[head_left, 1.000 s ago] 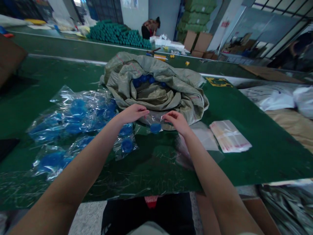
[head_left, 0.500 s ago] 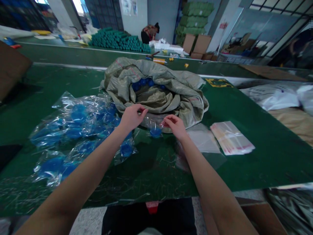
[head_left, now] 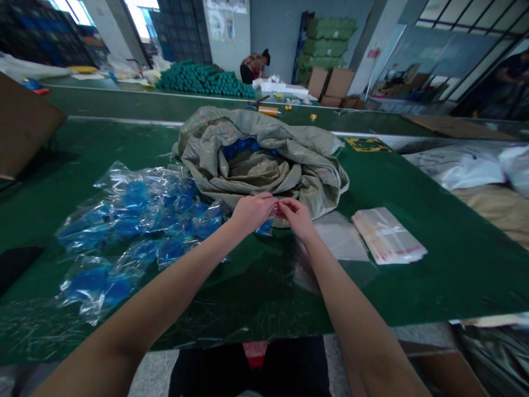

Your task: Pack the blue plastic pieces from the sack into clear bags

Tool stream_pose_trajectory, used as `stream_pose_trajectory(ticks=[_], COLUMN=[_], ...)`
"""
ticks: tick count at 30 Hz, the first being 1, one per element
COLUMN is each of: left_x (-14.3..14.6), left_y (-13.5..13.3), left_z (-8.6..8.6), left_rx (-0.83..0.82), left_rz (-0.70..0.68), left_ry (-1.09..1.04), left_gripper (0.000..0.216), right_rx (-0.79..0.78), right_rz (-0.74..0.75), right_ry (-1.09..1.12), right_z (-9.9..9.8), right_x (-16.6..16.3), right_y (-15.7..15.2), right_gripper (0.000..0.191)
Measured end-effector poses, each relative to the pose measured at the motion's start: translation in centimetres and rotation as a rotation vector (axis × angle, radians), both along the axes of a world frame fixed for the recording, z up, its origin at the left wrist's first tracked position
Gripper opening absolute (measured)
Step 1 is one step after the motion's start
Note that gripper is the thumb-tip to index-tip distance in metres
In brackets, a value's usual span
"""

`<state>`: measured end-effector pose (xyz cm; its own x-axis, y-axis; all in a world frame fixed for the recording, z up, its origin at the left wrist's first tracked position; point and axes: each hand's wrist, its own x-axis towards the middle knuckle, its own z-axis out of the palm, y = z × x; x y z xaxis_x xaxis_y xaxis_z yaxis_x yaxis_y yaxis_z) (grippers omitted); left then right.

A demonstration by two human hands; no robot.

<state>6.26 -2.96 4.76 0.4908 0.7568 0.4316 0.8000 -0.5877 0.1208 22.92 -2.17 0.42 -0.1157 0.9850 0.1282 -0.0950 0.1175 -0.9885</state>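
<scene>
Both hands meet at the top of a small clear plastic bag that has a round blue item (head_left: 264, 227) inside. My left hand (head_left: 253, 212) is closed at the bag's edge and partly covers it. Opposite it, my right hand (head_left: 297, 218) pinches the same edge between thumb and fingers. Just behind them lies a large woven sack (head_left: 206, 144), its mouth folded open over several blue balls (head_left: 243, 145). To the left spreads a heap of bagged blue items (head_left: 136, 207).
Loose clear bags (head_left: 341, 237) lie beside my right forearm, and a banded stack of clear bags (head_left: 388, 236) is further right. A cardboard box (head_left: 25, 127) stands at the left. Beyond the green table (head_left: 248, 298), a person (head_left: 254, 65) bends near green rolls (head_left: 202, 79).
My left hand has moved right, from the bag's left side to meet my right hand at its top edge. My right hand stays about where it was, still pinching the bag.
</scene>
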Motion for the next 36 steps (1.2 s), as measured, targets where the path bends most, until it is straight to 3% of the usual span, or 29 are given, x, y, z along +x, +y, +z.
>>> stream_pose_trajectory(ticks=[13, 27, 36], left_x=[-0.4, -0.4, -0.2], left_y=[0.0, 0.5, 0.7], left_z=[1.2, 1.1, 0.6], left_rx=[0.049, 0.025, -0.039], left_rz=[-0.056, -0.042, -0.011], left_ry=[0.211, 0.139, -0.085], left_gripper=[0.027, 0.029, 0.017], right_rx=[0.321, 0.501, 0.485], right_rz=[0.007, -0.07, -0.08], right_ry=[-0.426, -0.657, -0.658], right_z=[0.5, 1.2, 1.5], right_x=[1.0, 1.1, 1.0], right_y=[-0.4, -0.8, -1.0], right_gripper=[0.025, 0.025, 0.023])
